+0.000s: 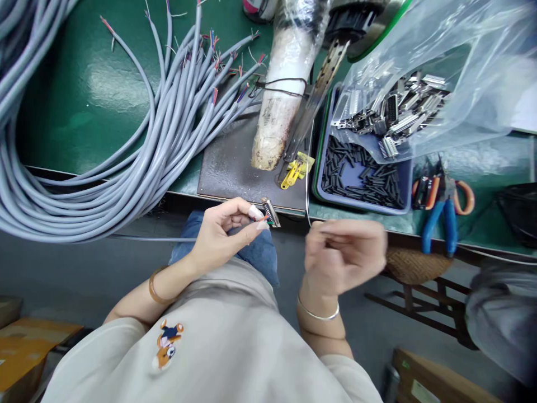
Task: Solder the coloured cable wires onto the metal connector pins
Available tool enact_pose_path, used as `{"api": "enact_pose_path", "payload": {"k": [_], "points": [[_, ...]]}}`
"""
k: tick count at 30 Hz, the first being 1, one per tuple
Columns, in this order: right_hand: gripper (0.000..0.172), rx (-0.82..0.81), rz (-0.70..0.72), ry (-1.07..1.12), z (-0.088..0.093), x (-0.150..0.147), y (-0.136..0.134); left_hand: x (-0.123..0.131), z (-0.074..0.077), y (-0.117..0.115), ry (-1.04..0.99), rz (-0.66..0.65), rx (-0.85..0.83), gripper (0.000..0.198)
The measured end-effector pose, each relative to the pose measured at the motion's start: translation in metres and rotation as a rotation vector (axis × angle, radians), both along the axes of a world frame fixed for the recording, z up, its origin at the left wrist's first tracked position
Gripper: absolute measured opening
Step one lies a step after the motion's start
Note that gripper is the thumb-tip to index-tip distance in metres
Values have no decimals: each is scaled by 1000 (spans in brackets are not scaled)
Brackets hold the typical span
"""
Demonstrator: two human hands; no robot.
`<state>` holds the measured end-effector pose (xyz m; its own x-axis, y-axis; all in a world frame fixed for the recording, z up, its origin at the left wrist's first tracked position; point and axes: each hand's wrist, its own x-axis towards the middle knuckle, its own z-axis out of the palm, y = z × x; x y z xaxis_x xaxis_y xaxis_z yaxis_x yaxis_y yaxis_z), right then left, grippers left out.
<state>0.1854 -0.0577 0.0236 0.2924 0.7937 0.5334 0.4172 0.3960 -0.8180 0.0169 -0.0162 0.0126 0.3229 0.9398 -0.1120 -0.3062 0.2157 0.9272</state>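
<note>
My left hand (226, 228) is closed in a pinch at the front edge of the bench. Between its thumb and fingertips are thin coloured wires (265, 218), red and green among them, which run to a metal multi-pin connector (271, 212) just past the fingertips. A grey cable (168, 239) reaches this hand from the left. My right hand (344, 254) is raised to the right of the connector, apart from it. Its fingers are curled in and blurred by motion; whatever they hold cannot be made out.
A thick bundle of grey cables (168, 140) with stripped ends covers the left. A wrapped white post (279, 106) stands on a dark plate (226, 162). To the right are a blue tray (363, 205) with black sleeves, a plastic bag of connectors (413, 106) and pliers (440, 215).
</note>
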Motion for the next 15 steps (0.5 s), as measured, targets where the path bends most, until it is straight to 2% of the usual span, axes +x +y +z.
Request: {"api": "enact_pose_path", "payload": {"k": [2, 5, 7, 11, 15], "points": [[12, 86, -114, 148, 3, -1, 1, 1, 2, 2, -34, -8, -36, 35], [16, 102, -218, 102, -1, -1, 1, 0, 3, 7, -70, -34, -88, 36], [19, 49, -188, 2, -9, 0, 1, -1, 3, 10, -89, -45, -117, 36], [17, 11, -21, -183, -26, 0, 2, -1, 4, 13, -102, -52, -142, 37], [20, 36, -38, -239, -33, -2, 9, 5, 3, 11, -16, -23, -114, 35]]}}
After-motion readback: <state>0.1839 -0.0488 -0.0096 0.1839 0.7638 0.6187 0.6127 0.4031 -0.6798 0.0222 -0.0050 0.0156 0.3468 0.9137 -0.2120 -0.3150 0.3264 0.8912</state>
